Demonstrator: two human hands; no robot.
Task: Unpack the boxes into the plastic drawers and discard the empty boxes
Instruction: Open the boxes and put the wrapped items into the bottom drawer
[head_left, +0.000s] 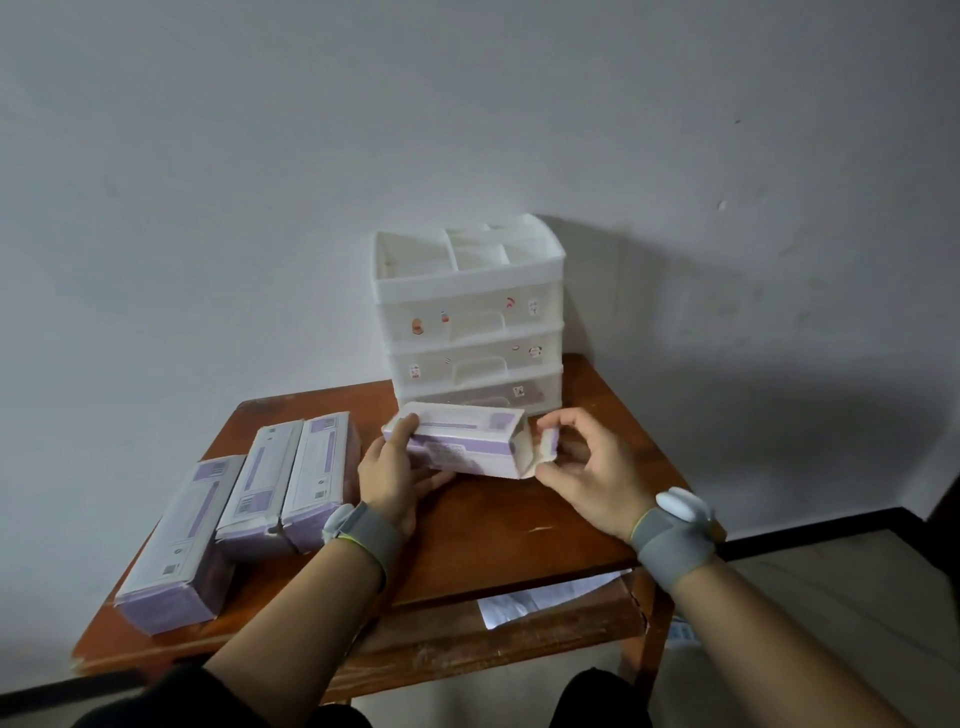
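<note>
Before the shut plastic drawers on the table, the left hand grips one end of a purple box while the right hand pinches its opened end flap, contents hidden; three more boxes lie leftward.

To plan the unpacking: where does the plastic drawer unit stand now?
In the head view the plastic drawer unit stands at the table's far right corner, against the wall, just behind the held box.
</note>
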